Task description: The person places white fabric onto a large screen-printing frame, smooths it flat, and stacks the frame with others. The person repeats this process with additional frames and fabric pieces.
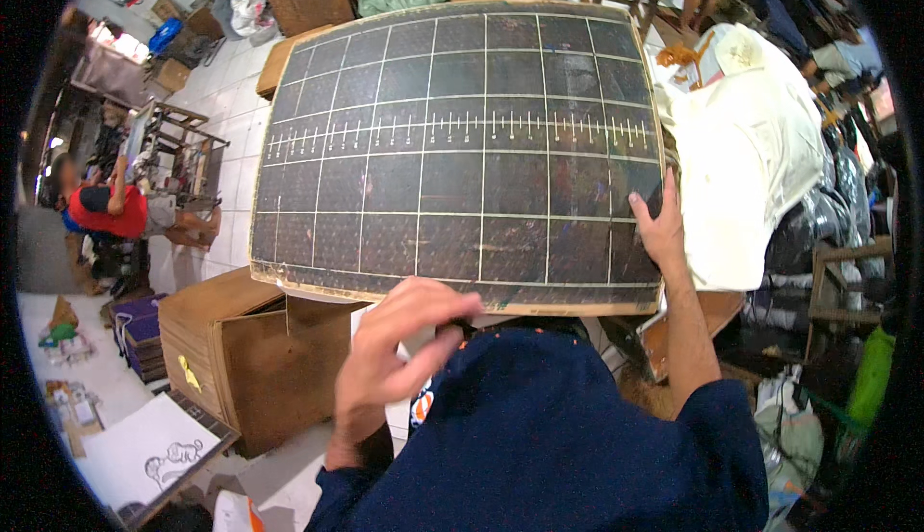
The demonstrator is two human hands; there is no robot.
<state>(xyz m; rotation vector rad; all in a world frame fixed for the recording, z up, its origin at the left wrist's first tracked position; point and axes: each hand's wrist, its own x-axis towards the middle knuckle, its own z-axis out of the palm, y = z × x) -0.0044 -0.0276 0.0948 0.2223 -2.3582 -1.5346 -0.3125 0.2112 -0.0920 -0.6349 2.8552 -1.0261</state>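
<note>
**One gridded board, two hands at its edges**

One cardboard box (241, 359) stands on the tiled floor (231, 99) lower left. Left hand (395, 349), grip open, fingers spread, hovers at the near edge of the single dark gridded board (452, 147); contact unclear. Board covers the surface. Right hand (659, 224) lies flat, open, on its right edge. One white cloth (751, 156) just beside. Cluttered workshop.

free: gridded board (452, 147) top bare | blocked: white cloth (751, 156) right, cardboard box (260, 359) lower left
</note>
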